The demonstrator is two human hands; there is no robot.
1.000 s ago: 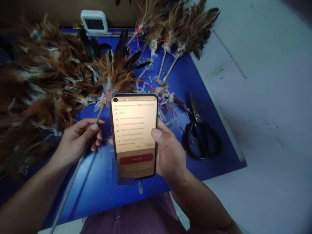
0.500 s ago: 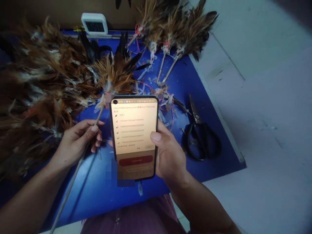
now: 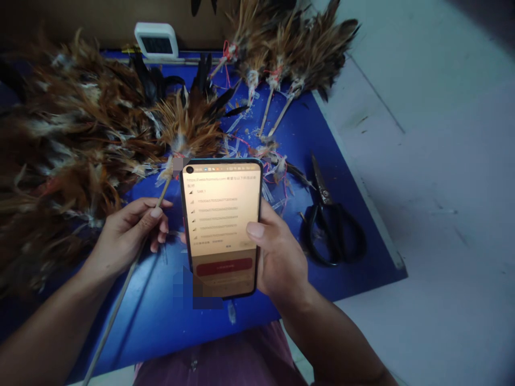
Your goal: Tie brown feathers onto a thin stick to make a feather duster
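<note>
My right hand grips a smartphone upright before me, its thumb over the right edge of the lit screen. A list shows on that screen, with a red bar lower down. My left hand is closed around the thin stick of a feather duster, thumb lying along it. Brown and black feathers fan out from the duster's far end, and the stick runs down toward me at the lower left. The phone hides part of the blue table behind it.
Black-handled scissors lie right of the phone on the blue table. Brown feather bundles crowd the left side. Several more feather dusters lie at the back right. A small white digital display stands at the back.
My right thumb has shifted very slightly on the phone's edge. Otherwise both hands, the phone and the duster stay in place.
</note>
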